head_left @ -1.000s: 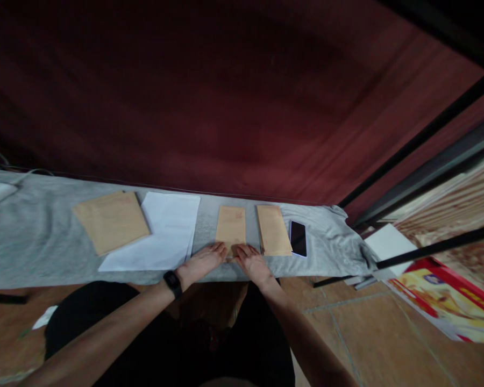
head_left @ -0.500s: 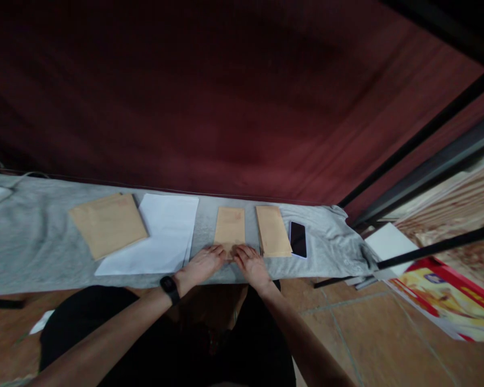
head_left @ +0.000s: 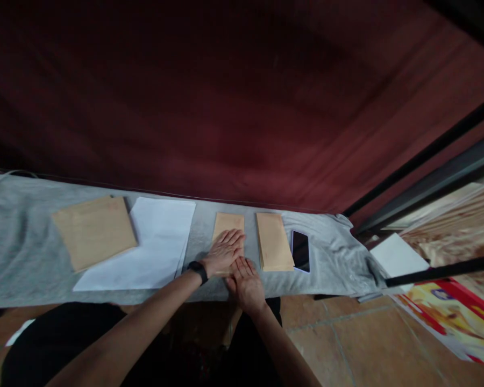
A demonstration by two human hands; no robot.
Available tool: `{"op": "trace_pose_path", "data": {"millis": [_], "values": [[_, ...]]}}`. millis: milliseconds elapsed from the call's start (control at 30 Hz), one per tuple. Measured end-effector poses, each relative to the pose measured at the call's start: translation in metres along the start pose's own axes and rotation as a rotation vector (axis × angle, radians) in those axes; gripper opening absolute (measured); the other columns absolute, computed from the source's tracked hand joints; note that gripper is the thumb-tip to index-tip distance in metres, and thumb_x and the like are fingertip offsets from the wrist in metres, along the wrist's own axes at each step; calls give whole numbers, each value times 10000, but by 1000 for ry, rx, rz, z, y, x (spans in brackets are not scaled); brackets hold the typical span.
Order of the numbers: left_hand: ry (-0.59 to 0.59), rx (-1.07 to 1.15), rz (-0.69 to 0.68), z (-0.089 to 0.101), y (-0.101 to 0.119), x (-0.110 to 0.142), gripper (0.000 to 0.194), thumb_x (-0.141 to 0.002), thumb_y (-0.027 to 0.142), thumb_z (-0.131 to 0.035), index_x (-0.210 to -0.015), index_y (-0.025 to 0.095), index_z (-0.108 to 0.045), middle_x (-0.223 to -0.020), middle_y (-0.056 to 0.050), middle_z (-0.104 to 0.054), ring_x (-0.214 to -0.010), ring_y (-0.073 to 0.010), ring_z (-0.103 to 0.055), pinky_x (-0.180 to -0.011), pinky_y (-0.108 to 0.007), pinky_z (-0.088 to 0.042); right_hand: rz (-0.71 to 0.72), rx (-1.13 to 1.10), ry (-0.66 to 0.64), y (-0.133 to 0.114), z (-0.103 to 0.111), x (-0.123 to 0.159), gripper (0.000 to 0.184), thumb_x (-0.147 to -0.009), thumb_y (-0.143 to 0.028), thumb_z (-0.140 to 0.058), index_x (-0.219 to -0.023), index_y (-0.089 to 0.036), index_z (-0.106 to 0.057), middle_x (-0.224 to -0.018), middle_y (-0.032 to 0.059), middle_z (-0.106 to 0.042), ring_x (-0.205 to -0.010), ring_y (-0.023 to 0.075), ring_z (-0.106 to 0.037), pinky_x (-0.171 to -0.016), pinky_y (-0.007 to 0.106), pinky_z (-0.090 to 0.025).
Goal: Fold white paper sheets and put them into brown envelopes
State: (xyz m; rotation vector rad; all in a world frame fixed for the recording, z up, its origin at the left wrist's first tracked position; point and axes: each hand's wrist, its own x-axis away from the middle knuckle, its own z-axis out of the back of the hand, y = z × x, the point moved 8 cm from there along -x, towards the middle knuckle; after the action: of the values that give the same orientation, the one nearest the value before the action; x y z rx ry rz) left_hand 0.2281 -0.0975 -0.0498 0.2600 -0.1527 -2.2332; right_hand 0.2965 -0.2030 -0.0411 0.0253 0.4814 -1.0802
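Observation:
A brown paper envelope (head_left: 228,221) lies upright in front of me on the grey cloth. My left hand (head_left: 226,251), a black band on its wrist, lies flat across the envelope's middle with fingers stretched to the right. Just below it, my right hand (head_left: 247,282) is open too, its fingertips on the envelope's lower right part near the left hand. Between them the hands cover most of the envelope's lower half. A neat stack of similar brown envelopes (head_left: 275,243) sits to the right, apart from both hands.
Larger brown envelopes (head_left: 94,231) overlap white paper sheets (head_left: 161,236) on the left. A phone (head_left: 300,251) lies right of the stack. Grey cloth (head_left: 326,258) covers the narrow table, with a dark red curtain (head_left: 226,134) behind. A colourful box (head_left: 460,317) stands at the lower right.
My left hand has moved from the envelope's lower edge up onto its middle and flattened out. My right hand has straightened its fingers at the lower part. The view has shifted slightly.

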Motion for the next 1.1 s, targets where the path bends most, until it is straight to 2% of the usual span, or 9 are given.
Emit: {"op": "trace_pose_path", "data": {"millis": [100,200,333,467,700,867,1000,1100], "values": [[46,-13,40,2,-13,-19,534,-1037,421,-285,-1524,238,-405,-1622,-43,-370,-1530,-206,-231,-1253,-450,-112,46,-9,-49,-4,2,0,544,-1020,-412,-505,-1496,-152,-458,-1483,125,-544,-1405,250,-466,-1202,442,-337],[79,-27,69,2,-26,-33,558,-1029,444,-283,-1532,230,-393,-1627,-56,-356,-1529,-220,-235,-1254,-459,-98,83,-8,-88,-6,4,1,570,-1025,-442,-496,-1537,-211,-398,-1537,93,-486,-1430,242,-430,-1217,446,-296],[110,-39,125,1,-41,-47,580,-1019,458,-304,-1538,213,-386,-1618,-72,-373,-1522,-236,-258,-1252,-461,-103,101,-1,-107,-7,5,2,577,-1020,-452,-506,-1546,-248,-384,-1580,94,-423,-1447,259,-402,-1212,465,-291],[93,-34,119,-3,-46,-47,565,-1019,436,-316,-1537,223,-390,-1616,-53,-377,-1508,-243,-292,-1248,-460,-123,98,-24,-116,-7,6,2,549,-1017,-444,-517,-1531,-284,-410,-1588,86,-412,-1440,265,-411,-1203,472,-301],[67,-28,-47,-2,-23,-7,536,-1038,376,-307,-1548,223,-362,-1630,-38,-349,-1526,-201,-245,-1252,-442,-120,66,-101,-123,-7,16,-1,437,-1014,-383,-529,-1441,-290,-537,-1526,77,-500,-1403,257,-464,-1190,469,-328],[30,-16,-73,2,-9,27,535,-1053,372,-284,-1545,175,-356,-1630,-69,-344,-1523,-196,-252,-1250,-412,-149,77,-207,-108,-4,15,2,381,-1017,-297,-512,-1390,-266,-584,-1404,46,-623,-1353,216,-517,-1208,453,-312],[35,19,-84,9,-3,56,542,-1062,393,-255,-1551,176,-338,-1623,-82,-355,-1515,-175,-274,-1242,-380,-194,31,-291,-56,3,13,2,291,-1013,-265,-524,-1266,-263,-669,-1322,34,-680,-1286,193,-576,-1198,436,-326],[30,50,-87,10,-1,78,558,-1055,431,-294,-1544,172,-355,-1615,-96,-368,-1509,-190,-293,-1234,-381,-240,7,-346,-21,7,12,1,232,-1009,-272,-547,-1179,-269,-705,-1270,28,-707,-1226,183,-618,-1176,429,-353]]}}
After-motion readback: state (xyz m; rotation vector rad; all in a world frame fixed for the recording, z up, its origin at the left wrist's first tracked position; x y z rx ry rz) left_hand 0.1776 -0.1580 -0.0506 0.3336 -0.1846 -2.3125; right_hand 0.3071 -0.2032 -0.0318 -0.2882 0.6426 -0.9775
